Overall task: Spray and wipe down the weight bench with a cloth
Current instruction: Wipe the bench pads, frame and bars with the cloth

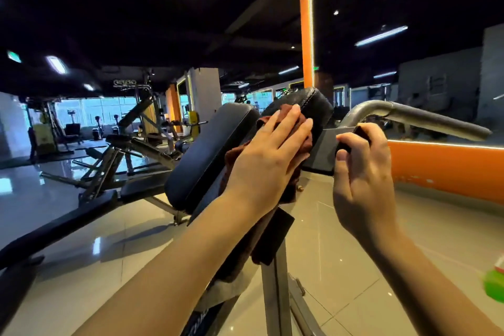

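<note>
Cloth lies under the flat left hand on the bench pad.

The two black padded cushions look like smooth, slightly shiny leatherette with stitched seams. Over the right one lies a soft, matt reddish-brown cloth. Right of it, the bent grey metal tube handle looks dull and brushed. Beneath, the pale floor tiles are glossy.

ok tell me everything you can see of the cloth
The cloth is a reddish-brown, soft, towel-like fabric, crumpled rather than folded. Its upper part is pressed flat against the black padded roller of the bench by the left hand, whose straight fingers lie spread over it. The rest hangs loosely down under the wrist, beside the grey metal post. Most of it is hidden by the hand.
</note>
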A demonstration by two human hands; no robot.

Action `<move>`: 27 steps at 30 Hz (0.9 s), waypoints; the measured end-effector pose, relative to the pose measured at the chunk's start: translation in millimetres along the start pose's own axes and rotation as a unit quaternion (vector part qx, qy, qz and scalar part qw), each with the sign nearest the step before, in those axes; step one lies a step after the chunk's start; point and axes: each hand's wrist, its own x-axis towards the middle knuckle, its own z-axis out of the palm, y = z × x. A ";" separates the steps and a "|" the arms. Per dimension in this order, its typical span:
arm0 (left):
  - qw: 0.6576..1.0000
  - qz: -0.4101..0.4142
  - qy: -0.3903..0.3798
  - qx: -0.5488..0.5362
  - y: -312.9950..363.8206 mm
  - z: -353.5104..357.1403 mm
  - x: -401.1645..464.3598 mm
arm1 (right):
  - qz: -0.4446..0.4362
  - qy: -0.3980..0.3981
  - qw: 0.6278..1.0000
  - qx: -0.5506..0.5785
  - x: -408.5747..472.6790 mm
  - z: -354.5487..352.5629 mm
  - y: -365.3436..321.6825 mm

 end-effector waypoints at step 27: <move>0.975 -0.013 -0.021 0.219 39.7 -33.1 -127.6 | -0.020 -0.188 0.977 0.101 -32.2 -73.0 29.2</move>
